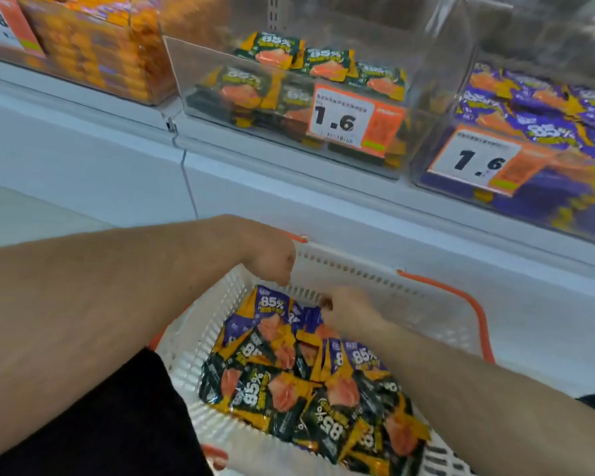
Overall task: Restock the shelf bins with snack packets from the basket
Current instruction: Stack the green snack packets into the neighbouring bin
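Dozens of small glossy foil snack packets (289, 383), some black-and-orange and some purple-and-orange, lie heaped loose in the white perforated plastic basket (375, 280) with orange handles, just below the shelf. These look feather-light and crinkly-soft, with slick film, so my guess is they slide over each other and squirt out of a lazy pinch. Best bet is taking one by a flat sealed edge, or scooping a few flat together.

The right hand (351, 310) hovers over the purple packets at the far end of the heap; it's blurred, so I can't tell if its grip is spread or pinching anything. The left hand (268, 255) is curled closed at the basket's far rim, grip pressed together on nothing I can see.

Above, the clear plastic bin with black packets (220, 97) looks half full; the neighbouring clear bin with purple packets (437, 156) sits fuller.
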Demonstrator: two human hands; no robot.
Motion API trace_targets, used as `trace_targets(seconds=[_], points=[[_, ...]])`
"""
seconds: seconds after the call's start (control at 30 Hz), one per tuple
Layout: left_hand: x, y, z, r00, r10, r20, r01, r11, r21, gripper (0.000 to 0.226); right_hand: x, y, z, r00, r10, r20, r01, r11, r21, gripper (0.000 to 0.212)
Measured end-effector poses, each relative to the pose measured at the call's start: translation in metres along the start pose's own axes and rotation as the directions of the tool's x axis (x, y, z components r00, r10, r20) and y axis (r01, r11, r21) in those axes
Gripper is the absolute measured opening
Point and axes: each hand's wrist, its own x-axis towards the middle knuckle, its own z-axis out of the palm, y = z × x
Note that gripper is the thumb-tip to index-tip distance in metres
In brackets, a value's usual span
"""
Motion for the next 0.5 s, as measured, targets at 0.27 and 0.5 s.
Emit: trace_targets(seconds=[0.27, 0.5], points=[[0.018, 0.012, 0.001, 1.000, 0.004, 0.014, -0.004, 0.999, 0.051, 0.029, -0.031, 0.042, 0.060, 0.888, 0.192, 0.417, -0.068, 0.954, -0.292, 0.030], [0.024, 0.012, -0.002, 1.000, 0.004, 0.012, -0.005, 0.999, 0.033, 0.029, -0.030, 0.036, 0.062, 0.911, 0.123, 0.394, -0.016, 0.965, -0.263, 0.023]])
